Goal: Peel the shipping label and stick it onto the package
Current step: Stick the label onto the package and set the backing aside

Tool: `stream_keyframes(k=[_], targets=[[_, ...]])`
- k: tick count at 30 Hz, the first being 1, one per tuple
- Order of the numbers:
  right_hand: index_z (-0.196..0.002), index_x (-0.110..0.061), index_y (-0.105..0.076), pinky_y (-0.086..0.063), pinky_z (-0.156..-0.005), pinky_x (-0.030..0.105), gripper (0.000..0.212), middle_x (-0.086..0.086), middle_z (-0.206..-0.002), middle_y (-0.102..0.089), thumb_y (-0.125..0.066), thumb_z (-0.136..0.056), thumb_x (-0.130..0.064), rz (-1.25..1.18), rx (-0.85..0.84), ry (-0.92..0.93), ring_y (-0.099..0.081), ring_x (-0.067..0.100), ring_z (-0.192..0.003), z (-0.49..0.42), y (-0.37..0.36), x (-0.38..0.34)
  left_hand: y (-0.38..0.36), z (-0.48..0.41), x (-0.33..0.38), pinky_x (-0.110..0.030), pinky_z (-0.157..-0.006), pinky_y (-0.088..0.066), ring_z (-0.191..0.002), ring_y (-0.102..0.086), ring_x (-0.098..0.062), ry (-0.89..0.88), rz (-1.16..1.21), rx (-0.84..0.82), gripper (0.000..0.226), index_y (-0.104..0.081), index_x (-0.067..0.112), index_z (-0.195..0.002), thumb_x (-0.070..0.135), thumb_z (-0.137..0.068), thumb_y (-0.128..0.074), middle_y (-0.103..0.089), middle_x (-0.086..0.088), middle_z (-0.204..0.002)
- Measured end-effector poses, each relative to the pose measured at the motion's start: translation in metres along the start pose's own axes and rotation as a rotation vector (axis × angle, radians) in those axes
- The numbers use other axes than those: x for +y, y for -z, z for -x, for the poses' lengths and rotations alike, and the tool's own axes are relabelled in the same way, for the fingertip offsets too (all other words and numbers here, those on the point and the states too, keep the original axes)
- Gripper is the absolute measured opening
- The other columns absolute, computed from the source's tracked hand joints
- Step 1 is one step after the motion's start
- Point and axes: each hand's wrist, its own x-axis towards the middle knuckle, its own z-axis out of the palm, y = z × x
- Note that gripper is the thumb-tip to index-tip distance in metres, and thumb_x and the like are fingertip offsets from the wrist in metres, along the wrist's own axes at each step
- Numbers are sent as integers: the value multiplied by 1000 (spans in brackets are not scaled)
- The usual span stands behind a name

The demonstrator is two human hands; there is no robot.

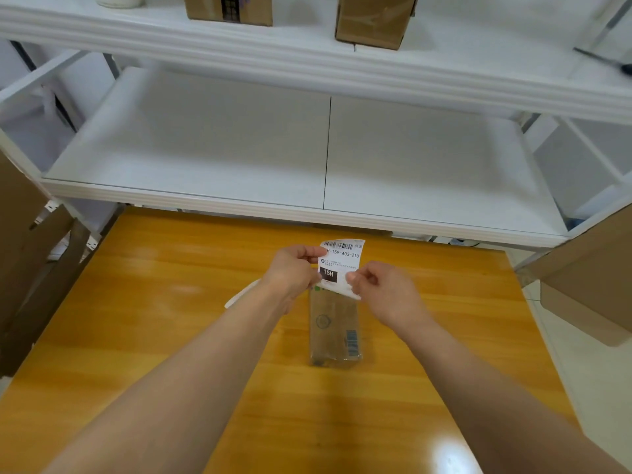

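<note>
A white shipping label [342, 260] with a barcode, "159-A03-210" and a black "15H" block is held up above the table. My left hand [294, 273] pinches its left edge. My right hand [379, 287] pinches its lower right corner, where the sheet bends. A white strip [239, 295] sticks out to the left below my left wrist. The package [333, 331], a narrow brown parcel wrapped in clear film with a small barcode sticker, lies flat on the orange wooden table [171, 336] directly under the label.
A white shelf unit [307, 155] stands behind the table, its lower board bare. Two cardboard boxes [372, 22] sit on the upper board. Flattened cardboard [34, 268] leans at the left; another carton [588, 285] juts in at the right.
</note>
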Motion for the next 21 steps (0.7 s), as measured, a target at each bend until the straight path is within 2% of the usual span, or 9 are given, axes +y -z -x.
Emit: stream_keyframes(k=[3,7,10,13,18,21], targets=[[-90,-17,-66,-59,-75,41,13,-1,-91,-70,-65,-93,-29,-215,7,-152,-66,14,-73,-4,6,7,-3,2,-1,-15,-50,-49,-94,-69,-21,-33,33,-16,45,-66,9,-113,-22,-82,-56,-66,-6,-110],[-97,-7,-67,-50,-58,26,12,-1,-87,-69,-64,-94,-18,-407,21,-262,-62,12,-68,-5,13,11,-6,2,-6,-20,-59,-52,-100,-69,-22,-68,44,-39,42,-68,15,-108,-18,-84,-58,-67,-3,-113],[-96,-8,-66,-48,-49,19,6,1,-85,-71,-66,-93,-12,-514,19,-325,-64,14,-69,-7,16,13,-7,2,-10,-25,-67,-54,-103,-68,-22,-85,41,-51,41,-69,18,-106,-16,-84,-60,-68,-3,-114],[-92,-10,-66,-47,-44,16,6,4,-88,-73,-69,-89,-5,-526,-5,-320,-66,14,-67,-9,15,14,-7,1,-13,-27,-70,-57,-102,-69,-22,-93,42,-63,42,-68,18,-108,-16,-83,-62,-68,-3,-115],[-99,-5,-66,-46,-47,15,16,7,-91,-70,-70,-86,2,-539,-40,-280,-65,12,-69,-10,12,16,-8,0,-17,-21,-64,-56,-99,-70,-21,-96,46,-82,48,-66,15,-116,-17,-80,-66,-67,-4,-115],[-96,-8,-66,-45,-46,15,18,12,-96,-72,-69,-85,6,-526,-37,-247,-63,12,-68,-16,10,18,-9,-4,-17,-18,-61,-54,-100,-68,-21,-104,32,-87,51,-65,15,-118,-17,-78,-67,-66,-3,-116]])
